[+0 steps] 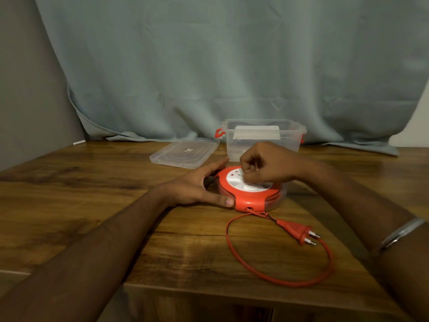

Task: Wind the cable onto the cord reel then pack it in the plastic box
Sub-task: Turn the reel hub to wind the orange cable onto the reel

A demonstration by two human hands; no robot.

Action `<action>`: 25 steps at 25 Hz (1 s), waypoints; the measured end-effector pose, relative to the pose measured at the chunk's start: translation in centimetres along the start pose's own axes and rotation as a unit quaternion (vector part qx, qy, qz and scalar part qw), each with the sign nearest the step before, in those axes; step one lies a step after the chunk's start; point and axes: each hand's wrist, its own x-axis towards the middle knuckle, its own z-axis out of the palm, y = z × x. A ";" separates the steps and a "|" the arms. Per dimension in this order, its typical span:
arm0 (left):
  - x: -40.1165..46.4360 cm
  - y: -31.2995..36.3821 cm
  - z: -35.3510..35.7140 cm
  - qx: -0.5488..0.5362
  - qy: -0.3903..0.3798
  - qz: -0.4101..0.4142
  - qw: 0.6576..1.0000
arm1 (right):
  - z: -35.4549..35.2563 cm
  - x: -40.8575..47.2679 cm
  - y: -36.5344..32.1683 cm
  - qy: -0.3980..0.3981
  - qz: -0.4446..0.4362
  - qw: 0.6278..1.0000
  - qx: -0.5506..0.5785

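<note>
A round red cord reel (249, 201) with a white socket face lies flat on the wooden table (92, 205). My left hand (197, 187) holds its left rim, thumb at the front and fingers round the back. Over the white centre, my right hand (267, 165) has its fingers curled on something on the reel's top; what they pinch is hidden. A loop of red cable (278, 278) runs out of the reel's front onto the table and ends in a red two-pin plug (299, 231). The clear plastic box (262, 138) stands open behind the reel.
The box's clear lid (185, 152) lies flat to the left of the box. A white object (256, 132) shows inside the box. A grey-blue curtain (209, 66) hangs behind the table. The table's front edge (232, 290) is near the cable loop.
</note>
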 end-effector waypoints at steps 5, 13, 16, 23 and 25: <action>0.2 -0.2 -0.1 0.001 -0.007 -0.010 1.000 | -1.5 -0.9 2.0 -0.098 0.043 0.992 0.067; 0.1 -0.3 -0.1 -0.008 -0.014 -0.007 1.000 | -0.4 -1.0 1.8 -0.031 0.081 0.992 0.091; 0.1 -0.4 0.0 -0.008 -0.010 -0.002 1.000 | 0.0 -0.7 0.8 -0.012 0.067 0.997 0.035; 0.3 -0.5 -0.1 -0.007 -0.011 -0.004 1.000 | 0.9 -0.3 -0.3 -0.006 0.023 1.000 0.003; 0.2 -0.5 -0.1 -0.008 -0.010 -0.003 1.000 | 0.8 -0.3 -0.4 -0.008 0.015 1.000 0.010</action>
